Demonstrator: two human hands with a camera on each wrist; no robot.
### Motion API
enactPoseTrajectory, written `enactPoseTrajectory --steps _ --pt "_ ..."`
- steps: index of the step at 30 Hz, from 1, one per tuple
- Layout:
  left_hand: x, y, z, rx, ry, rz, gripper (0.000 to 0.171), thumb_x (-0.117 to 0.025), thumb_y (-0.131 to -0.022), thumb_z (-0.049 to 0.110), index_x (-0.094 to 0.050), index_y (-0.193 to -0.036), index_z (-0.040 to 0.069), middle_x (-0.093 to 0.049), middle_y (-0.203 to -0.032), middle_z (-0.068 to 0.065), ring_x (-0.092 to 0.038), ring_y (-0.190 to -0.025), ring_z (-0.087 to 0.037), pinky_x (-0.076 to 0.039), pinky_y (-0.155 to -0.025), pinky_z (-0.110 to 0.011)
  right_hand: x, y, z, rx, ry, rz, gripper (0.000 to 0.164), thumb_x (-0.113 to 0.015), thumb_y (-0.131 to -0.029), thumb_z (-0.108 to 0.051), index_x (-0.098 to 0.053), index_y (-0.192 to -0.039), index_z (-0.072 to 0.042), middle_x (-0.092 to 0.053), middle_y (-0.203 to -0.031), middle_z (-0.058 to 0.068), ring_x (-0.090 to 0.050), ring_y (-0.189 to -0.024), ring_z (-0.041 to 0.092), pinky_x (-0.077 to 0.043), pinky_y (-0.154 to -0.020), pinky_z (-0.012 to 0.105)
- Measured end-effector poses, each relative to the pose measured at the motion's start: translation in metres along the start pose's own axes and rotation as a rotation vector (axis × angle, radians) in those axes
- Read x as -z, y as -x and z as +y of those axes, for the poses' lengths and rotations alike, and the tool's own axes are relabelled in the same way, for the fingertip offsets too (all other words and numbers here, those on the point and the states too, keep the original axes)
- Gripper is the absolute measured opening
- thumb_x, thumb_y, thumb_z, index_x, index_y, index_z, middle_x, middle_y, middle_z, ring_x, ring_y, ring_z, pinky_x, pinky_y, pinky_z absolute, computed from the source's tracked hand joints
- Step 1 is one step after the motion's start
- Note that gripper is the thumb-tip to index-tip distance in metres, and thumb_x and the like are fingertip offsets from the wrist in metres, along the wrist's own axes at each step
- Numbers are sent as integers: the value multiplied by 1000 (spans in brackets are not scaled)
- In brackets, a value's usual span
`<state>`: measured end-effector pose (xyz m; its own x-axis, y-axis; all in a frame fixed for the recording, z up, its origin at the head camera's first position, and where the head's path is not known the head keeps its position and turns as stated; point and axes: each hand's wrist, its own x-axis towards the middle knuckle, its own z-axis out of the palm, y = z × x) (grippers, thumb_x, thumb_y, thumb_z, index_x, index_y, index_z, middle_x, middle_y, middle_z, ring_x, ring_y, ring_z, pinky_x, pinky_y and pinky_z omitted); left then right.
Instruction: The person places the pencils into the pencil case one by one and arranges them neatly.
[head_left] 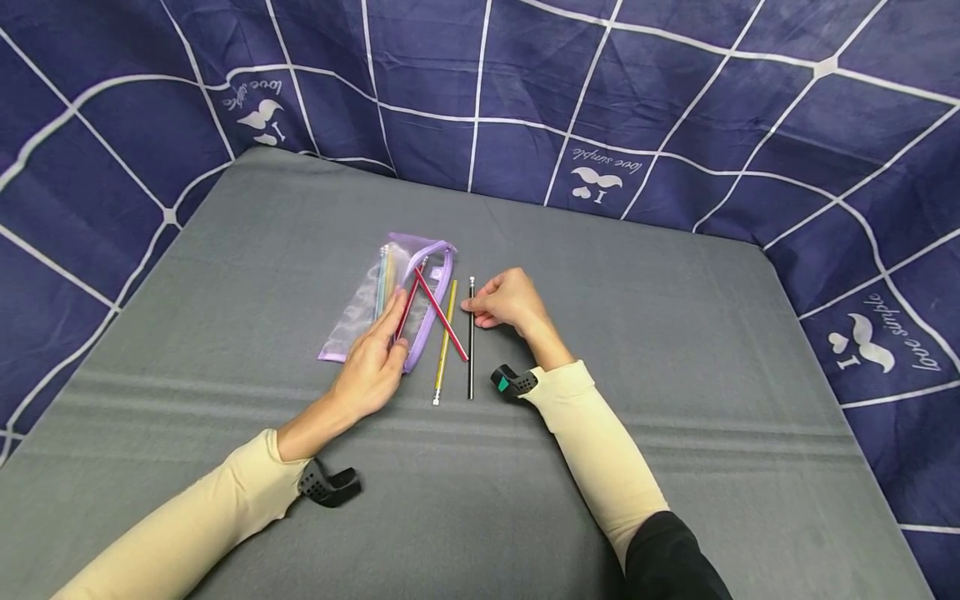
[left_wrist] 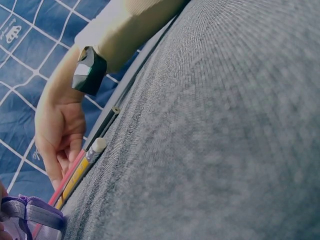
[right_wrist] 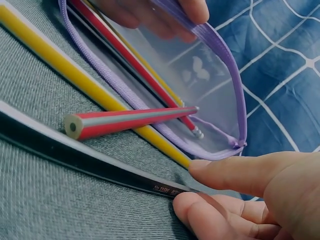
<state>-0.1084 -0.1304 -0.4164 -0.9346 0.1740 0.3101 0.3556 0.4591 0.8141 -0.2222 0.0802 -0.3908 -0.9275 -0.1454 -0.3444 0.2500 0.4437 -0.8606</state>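
Note:
A see-through purple zippered pencil case (head_left: 352, 329) lies with its mouth spread toward the right. My left hand (head_left: 369, 367) grips the upper edge of that mouth, its fingers over the mesh. Inside are several pencils, including a red pencil (right_wrist: 150, 75). Another red pencil (head_left: 444, 318) slants out of the mouth, crossing over a yellow pencil (head_left: 442, 358) on the cloth. To the right lies a black pencil (head_left: 471, 367); near its far, eraser-tipped end my right hand (head_left: 513, 298) pinches it between thumb and fingers. The right wrist view shows lettering on the black pencil beside the fingertips.
A grey cloth surface (head_left: 675, 333) lies under everything. Behind and at both sides hangs a blue curtain (head_left: 427, 67) with white grid lines. Each wrist wears a black camera mount, the left one (head_left: 330, 485) and the right one (head_left: 513, 382).

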Motion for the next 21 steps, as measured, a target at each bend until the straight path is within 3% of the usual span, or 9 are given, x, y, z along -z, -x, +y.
enactPoseTrajectory --steps 21 --pt "0 0 0 -13 -3 6 67 -48 -90 -8 -26 -153 -5 -21 -160 -17 -23 -147 -27 -18 -120 -45 -2 1 -3 -65 39 -11 18 -83 -75 -1 -69 -85 7 -66 -60 9 -62 -46 9 -56 -49 23"
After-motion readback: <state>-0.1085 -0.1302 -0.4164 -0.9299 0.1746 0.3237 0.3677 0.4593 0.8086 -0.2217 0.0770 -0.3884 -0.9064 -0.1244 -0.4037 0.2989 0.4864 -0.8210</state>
